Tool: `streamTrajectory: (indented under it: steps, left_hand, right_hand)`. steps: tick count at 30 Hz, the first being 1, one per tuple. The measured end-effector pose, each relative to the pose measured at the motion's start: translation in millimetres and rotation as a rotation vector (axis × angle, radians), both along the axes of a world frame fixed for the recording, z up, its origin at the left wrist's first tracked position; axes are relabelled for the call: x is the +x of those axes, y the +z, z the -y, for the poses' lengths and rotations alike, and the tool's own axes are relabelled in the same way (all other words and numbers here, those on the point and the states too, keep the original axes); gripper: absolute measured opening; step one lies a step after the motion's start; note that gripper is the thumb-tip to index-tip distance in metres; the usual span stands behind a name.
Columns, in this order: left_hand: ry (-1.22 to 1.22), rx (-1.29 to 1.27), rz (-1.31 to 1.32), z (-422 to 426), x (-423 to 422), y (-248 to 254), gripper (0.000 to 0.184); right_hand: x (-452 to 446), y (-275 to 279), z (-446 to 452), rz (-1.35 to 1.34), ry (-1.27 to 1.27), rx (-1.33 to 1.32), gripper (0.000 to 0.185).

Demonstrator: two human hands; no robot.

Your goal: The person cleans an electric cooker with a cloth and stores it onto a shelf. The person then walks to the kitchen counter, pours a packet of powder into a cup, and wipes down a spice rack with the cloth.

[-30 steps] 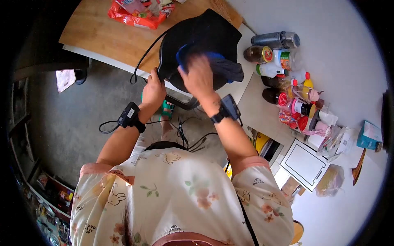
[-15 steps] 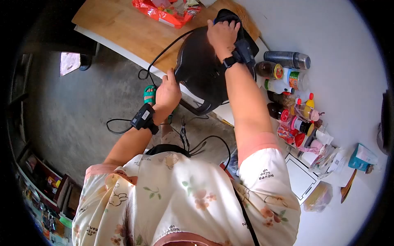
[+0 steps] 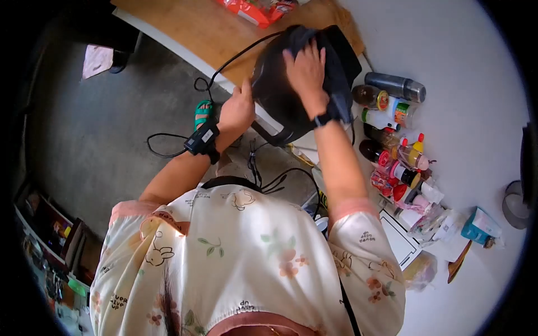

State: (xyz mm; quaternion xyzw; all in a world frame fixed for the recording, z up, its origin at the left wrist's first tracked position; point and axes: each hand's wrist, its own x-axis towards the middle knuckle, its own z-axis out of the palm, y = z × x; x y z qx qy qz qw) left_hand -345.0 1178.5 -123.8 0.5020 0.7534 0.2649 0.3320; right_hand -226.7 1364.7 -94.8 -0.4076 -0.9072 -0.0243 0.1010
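Observation:
A glossy black appliance (image 3: 272, 75) with a looped handle (image 3: 274, 137) and a power cord sits at the edge of the wooden tabletop; its exact kind is unclear. My left hand (image 3: 238, 107) is closed on its left side, fingers along the edge. On its upper right part my right hand (image 3: 307, 70) lies flat with the fingers spread, pressing a dark cloth (image 3: 337, 84) to the surface. The cloth hangs out past the wrist on the right. Its part under the palm is hidden.
A red plastic bag (image 3: 260, 12) lies on the wooden tabletop (image 3: 185, 28). Several bottles and jars, including a dark thermos (image 3: 395, 87), line the white wall at right. The black cord (image 3: 230, 60) loops over the table's edge. A foot in a green sandal (image 3: 203, 113) shows below.
My right hand has drawn back toward me over the appliance, and the dark cloth has shifted with it. The left hand keeps its hold. The view has shifted slightly.

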Motion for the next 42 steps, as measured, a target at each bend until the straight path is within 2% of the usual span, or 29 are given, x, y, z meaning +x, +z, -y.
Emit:
streamTrajectory:
  steps: [2,5,6,11,14,15,19,21,26,30,33,36,39,42]
  left_hand:
    - [-0.004,-0.001,-0.030,-3,-1,-7,0.068]
    - [0.002,-0.016,-0.016,-1,3,-4,0.070]
    - [0.000,-0.008,-0.021,-1,3,-6,0.070]
    - [-0.038,0.047,0.029,3,3,-25,0.074]
    - [0.013,0.057,0.072,6,0,-1,0.075]
    - [0.005,0.089,0.047,8,1,-5,0.072]
    - [0.002,-0.090,-0.005,2,3,-10,0.063]
    - [0.029,-0.083,-0.010,2,5,-15,0.060]
    - [0.013,-0.017,-0.025,2,6,-20,0.061]
    - [0.005,-0.045,-0.002,3,5,-16,0.061]
    - [0.017,-0.036,-0.020,1,3,-16,0.063]
    - [-0.006,-0.036,-0.008,2,2,-16,0.065]
    - [-0.057,-0.030,-0.083,3,0,-21,0.062]
    - [0.004,-0.022,-0.058,3,3,-20,0.058]
  right_hand:
    - [-21,-7,-10,-0.054,-0.055,-0.012,0.050]
    - [-19,-4,28,-0.006,0.107,-0.049,0.044]
    - [-16,-1,43,-0.091,0.166,-0.053,0.045]
    - [8,45,124,-0.048,0.224,-0.280,0.046]
    - [38,47,156,-0.049,0.234,-0.299,0.044]
    - [46,54,165,-0.051,0.188,-0.325,0.041]
    - [100,58,188,0.009,0.082,-0.427,0.045]
    - [135,59,197,0.027,0.009,-0.450,0.045]
    - [142,53,192,-0.033,0.123,-0.394,0.045]
    - [129,61,198,0.026,0.152,-0.354,0.045]
    - [95,68,195,0.018,0.191,-0.264,0.040]
    - [60,43,179,-0.023,0.247,-0.258,0.037]
    - [54,35,160,-0.026,0.250,-0.216,0.032]
    - [70,38,157,-0.017,0.174,-0.242,0.031]
